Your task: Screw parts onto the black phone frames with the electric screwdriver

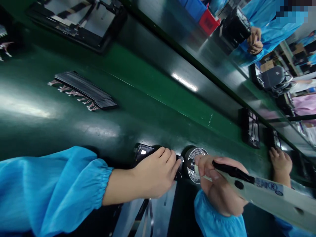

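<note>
My right hand [219,184] is wrapped round a pale electric screwdriver [274,194] with a black lever. Its front end points at a round metal screw tray [197,151] with a perforated top; my fingers hide part of it, and the bit is hard to make out. My left hand [158,171] rests over a black screen housing [142,152], its fingers together and curled over the upper end. Beneath that hand, the housing's grey back panel [160,217] shows, with dark flat cables on it. Whatever lies under the left palm is hidden.
A row of thin black wired parts [85,89] lies on the green bench [138,108]. Another black housing [74,19] sits at upper left. Across the bench are a red bin [209,21] and a co-worker's hands [255,41]. Another person's hand [280,161] is at right.
</note>
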A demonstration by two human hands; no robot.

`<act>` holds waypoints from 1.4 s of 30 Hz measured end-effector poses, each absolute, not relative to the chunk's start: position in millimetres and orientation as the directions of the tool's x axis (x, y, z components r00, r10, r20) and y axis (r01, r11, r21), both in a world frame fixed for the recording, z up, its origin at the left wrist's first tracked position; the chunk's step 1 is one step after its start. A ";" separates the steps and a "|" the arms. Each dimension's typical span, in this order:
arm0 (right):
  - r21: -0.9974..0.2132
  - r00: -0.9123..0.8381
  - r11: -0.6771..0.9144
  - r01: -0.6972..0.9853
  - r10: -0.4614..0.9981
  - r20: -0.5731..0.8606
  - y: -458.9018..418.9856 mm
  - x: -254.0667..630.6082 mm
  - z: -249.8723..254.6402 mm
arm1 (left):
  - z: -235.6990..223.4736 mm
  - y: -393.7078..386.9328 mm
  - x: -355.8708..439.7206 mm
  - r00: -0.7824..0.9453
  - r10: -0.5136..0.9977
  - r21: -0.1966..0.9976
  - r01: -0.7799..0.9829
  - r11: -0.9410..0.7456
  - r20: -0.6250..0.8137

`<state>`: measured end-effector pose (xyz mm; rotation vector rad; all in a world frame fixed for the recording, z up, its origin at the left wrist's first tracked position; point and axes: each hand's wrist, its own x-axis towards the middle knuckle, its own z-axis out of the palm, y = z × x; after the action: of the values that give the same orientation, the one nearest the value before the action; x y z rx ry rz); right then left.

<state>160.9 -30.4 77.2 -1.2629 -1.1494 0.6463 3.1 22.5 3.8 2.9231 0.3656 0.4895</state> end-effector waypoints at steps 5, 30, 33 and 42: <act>-0.951 0.351 0.253 0.179 0.886 0.302 -29.9 160.2 75.7 | 4.9 23.1 2.7 0.920 0.256 0.196 0.204 -0.959 0.297; -0.920 0.468 0.331 0.212 0.792 0.392 -48.3 199.5 74.0 | 4.4 23.5 1.6 0.906 0.257 0.161 0.213 -0.964 0.337; -0.916 0.549 0.311 0.254 0.733 0.402 -48.2 212.7 67.3 | 3.4 20.6 0.6 0.901 0.274 0.164 0.230 -0.959 0.337; -0.955 0.628 0.263 0.137 0.723 0.289 -42.7 222.8 50.9 | 0.6 17.2 -2.5 0.896 0.274 0.155 0.234 -0.960 0.349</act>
<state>222.8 -42.7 50.9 -1.2695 -0.8407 0.4667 -2.5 17.2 0.6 2.9527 0.3965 0.5672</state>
